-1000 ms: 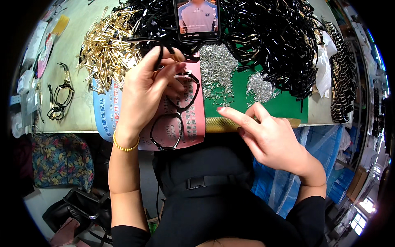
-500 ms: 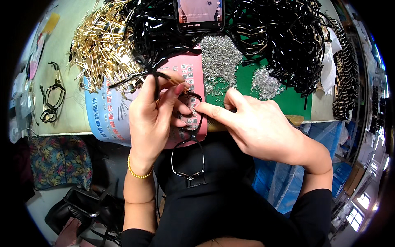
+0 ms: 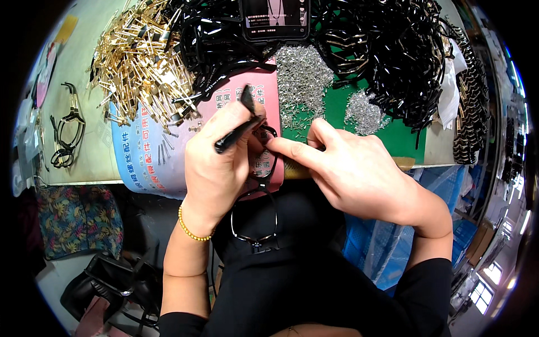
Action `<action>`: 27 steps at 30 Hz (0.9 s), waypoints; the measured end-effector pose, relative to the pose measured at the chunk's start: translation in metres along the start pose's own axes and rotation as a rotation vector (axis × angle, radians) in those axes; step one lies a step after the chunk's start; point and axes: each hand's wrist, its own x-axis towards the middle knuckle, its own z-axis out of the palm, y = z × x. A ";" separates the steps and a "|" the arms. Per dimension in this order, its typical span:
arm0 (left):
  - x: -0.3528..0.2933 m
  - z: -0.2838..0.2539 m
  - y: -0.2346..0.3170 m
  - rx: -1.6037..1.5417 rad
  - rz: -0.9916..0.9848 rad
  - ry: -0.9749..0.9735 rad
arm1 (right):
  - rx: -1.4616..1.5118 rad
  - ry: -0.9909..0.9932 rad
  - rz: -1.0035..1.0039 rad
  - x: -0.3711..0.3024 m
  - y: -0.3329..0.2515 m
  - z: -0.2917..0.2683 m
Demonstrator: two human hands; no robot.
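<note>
At the table's near edge my left hand (image 3: 216, 151) is closed, holding a black eyeglass temple (image 3: 238, 135) that slants up between its fingers. My right hand (image 3: 359, 168) points its index finger at the end piece of a black eyeglass frame (image 3: 254, 237), with its other fingers curled under. The fingertip presses on the frame near the left fingers, and the grip beneath is partly hidden. The frame hangs down past the table edge in front of my dark clothing. Both hands work above a pink and blue printed sheet (image 3: 216, 104).
A heap of gold temples (image 3: 143, 62) lies at the back left, black eyeglass parts (image 3: 387, 62) at the back right. Small silver screws (image 3: 303, 73) sit in two piles on a green mat (image 3: 401, 135). A phone (image 3: 275, 22) stands behind. Another eyeglass frame (image 3: 70, 135) lies far left.
My left hand has turned and shifted slightly right, and the black temple in it has swung from pointing left to an upright slant. My right hand stays almost in place.
</note>
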 end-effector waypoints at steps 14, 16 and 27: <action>0.011 -0.003 0.007 -0.140 -0.139 -0.019 | -0.041 0.113 -0.015 0.000 0.001 0.006; 0.009 -0.002 0.006 -0.167 -0.168 -0.005 | -0.077 0.182 -0.009 0.001 0.001 0.010; 0.007 -0.001 0.004 -0.116 -0.122 0.009 | -0.066 0.281 0.014 0.007 -0.001 0.021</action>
